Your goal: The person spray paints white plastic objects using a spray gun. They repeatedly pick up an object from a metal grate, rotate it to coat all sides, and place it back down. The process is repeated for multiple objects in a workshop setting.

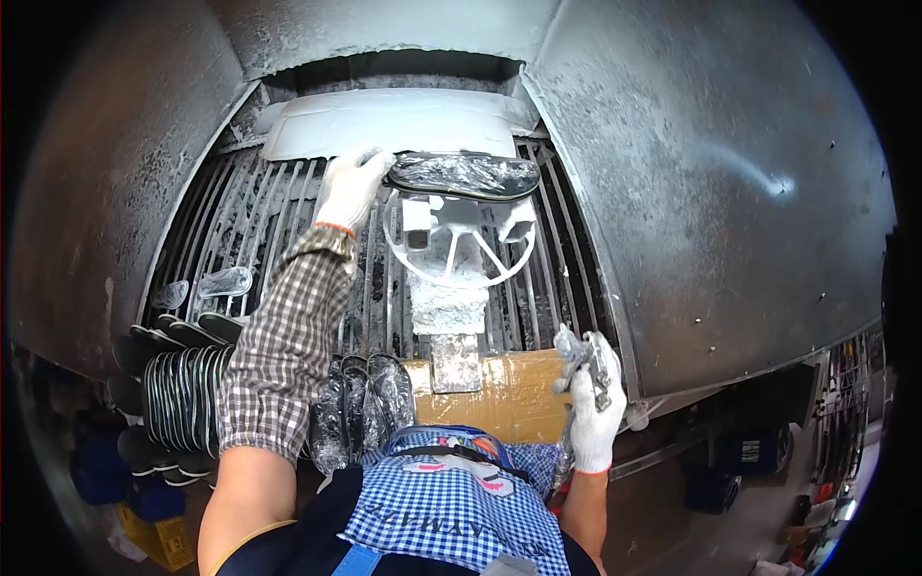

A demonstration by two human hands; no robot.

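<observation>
My left hand (pixel 352 189), in a white knit glove, reaches far forward over the slatted grate. Its fingers close on the left end of a black shoe sole (pixel 466 176) covered in shiny clear film. The sole lies crosswise on a white wheel-shaped stand (pixel 459 257) with spokes and upright blocks. At the lower right, my right hand (pixel 596 403), also gloved, is wrapped around a grey metal spray gun (pixel 576 357). The gun is held low and apart from the sole. My palm and fingers partly cover its handle.
Metal booth walls (pixel 711 202) rise on both sides, and a white sheet (pixel 389 123) lies behind the stand. Brown taped cardboard (pixel 519 389) covers the near edge. Film-wrapped soles (pixel 373 403) and a row of dark soles (pixel 182 398) stand at the near left.
</observation>
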